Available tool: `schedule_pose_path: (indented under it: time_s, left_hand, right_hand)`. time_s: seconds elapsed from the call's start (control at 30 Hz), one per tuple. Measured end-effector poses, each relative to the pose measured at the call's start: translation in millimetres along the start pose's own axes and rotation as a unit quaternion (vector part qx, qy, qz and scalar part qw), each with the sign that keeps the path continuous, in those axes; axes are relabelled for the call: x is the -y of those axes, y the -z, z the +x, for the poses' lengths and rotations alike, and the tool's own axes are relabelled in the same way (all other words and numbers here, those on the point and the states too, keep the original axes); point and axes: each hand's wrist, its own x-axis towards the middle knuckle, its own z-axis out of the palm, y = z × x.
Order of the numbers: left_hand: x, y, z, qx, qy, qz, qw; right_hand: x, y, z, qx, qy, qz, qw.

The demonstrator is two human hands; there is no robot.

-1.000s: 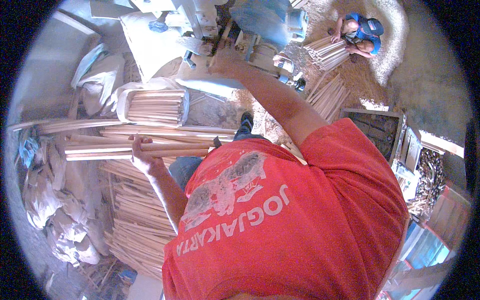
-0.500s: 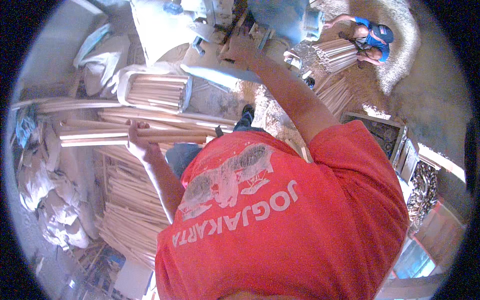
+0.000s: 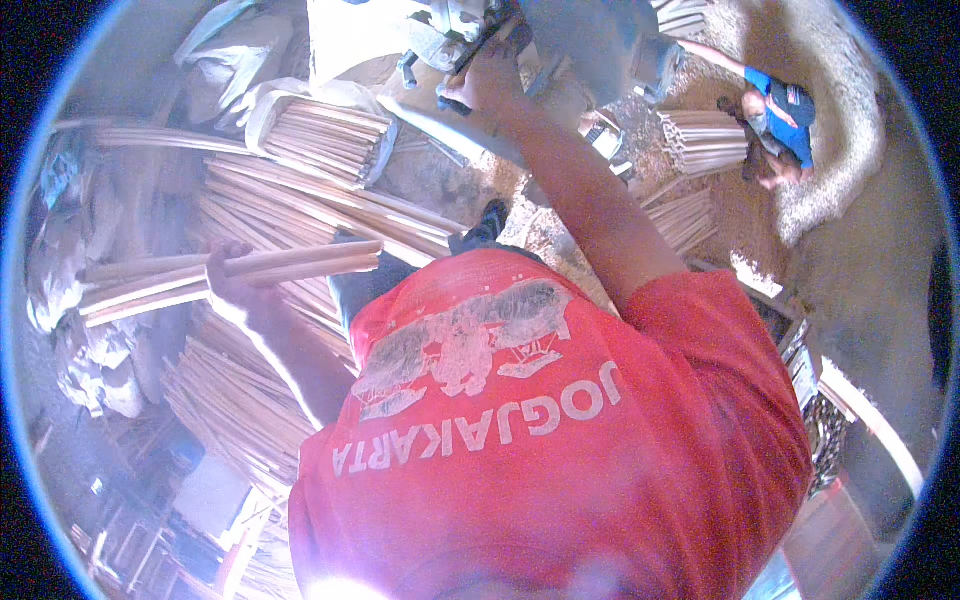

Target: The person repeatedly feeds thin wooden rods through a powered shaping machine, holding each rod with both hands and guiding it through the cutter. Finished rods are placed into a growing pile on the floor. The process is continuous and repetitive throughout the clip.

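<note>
My left hand [image 3: 226,268] is closed round a small bundle of pale wooden sticks [image 3: 310,260], held out to the left above other sticks. The bundle lies nearly level, its ends jutting out on both sides of the hand. Farther ahead, my right hand [image 3: 490,82] reaches up to a grey metal machine [image 3: 445,40] and is at its dark front part. Its fingers are partly hidden in shadow there, so I cannot make out whether they grip anything. A blue-grey housing [image 3: 590,50] stands just right of that hand.
A white sack [image 3: 262,105] holds upright-cut sticks [image 3: 325,140] at far left. Long loose sticks [image 3: 240,400] lie piled below my left arm. At far right, a person in blue [image 3: 785,110] crouches by stacked sticks [image 3: 700,140] and pale shavings [image 3: 850,130].
My left hand has moved left with the stick bundle, which now tilts slightly. My right hand stays at the machine. The whole view has turned a little, and the person in blue has shifted posture.
</note>
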Motion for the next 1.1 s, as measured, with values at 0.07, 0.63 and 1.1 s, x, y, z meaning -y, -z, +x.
schedule_pose_path:
  time_s: [0.07,0.63,1.1]
  left_hand:
    - [-19.3,-6.0,-7.7,-0.106,0.093,-0.035,0.989]
    - [-43.9,-41.9,-38.5,-0.187,0.043,-0.053,0.98]
    - [194.1,-7.2,93.9,-0.146,0.239,0.055,0.959]
  right_hand:
    - [-1.4,-3.8,0.4,-0.001,0.007,-0.028,1.0]
    - [-1.3,-16.0,-0.7,-0.038,-0.02,0.021,0.999]
    - [6.3,7.2,3.7,-0.041,-0.165,0.456,0.874]
